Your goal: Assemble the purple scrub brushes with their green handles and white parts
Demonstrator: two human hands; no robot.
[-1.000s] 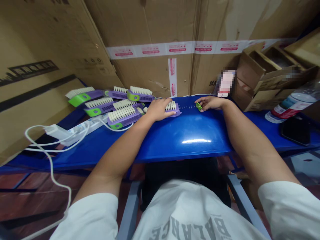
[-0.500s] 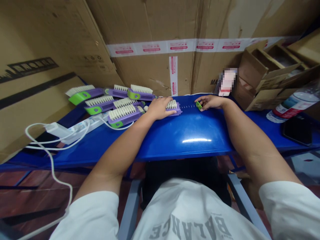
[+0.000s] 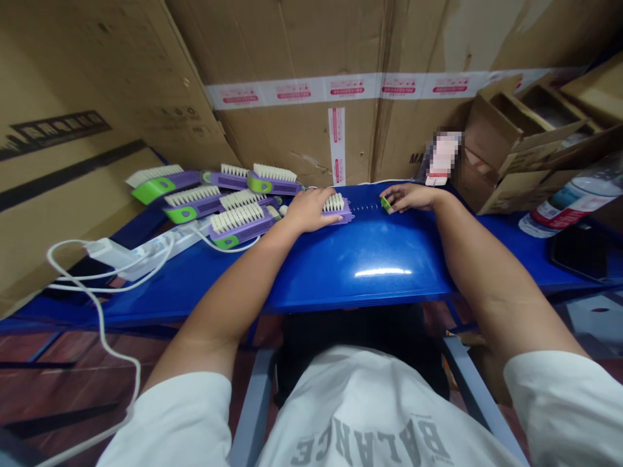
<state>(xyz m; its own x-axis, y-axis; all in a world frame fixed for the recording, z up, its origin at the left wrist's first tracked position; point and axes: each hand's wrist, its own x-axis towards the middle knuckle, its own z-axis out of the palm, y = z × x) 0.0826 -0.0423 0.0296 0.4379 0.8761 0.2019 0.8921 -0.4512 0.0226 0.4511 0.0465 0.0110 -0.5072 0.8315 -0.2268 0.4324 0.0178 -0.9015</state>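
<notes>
Near the back of the blue table, my left hand is closed over a purple brush; its white bristles face up and its bare end points right. My right hand pinches a small green plastic piece to the right of that brush, with a gap between them. A thin spring stretches across this gap, from the brush's end toward the green piece. Whether the spring touches the green piece I cannot make out. Left of my left hand lie several purple-and-green brushes, bristles upward.
A white power strip with cables lies at the left of the blue table. Large cardboard boxes stand behind. To the right are opened small cartons, a water bottle and a dark phone.
Hardly anything differs. The view has shifted very slightly, and both hands keep the same hold on the brush and the green piece.
</notes>
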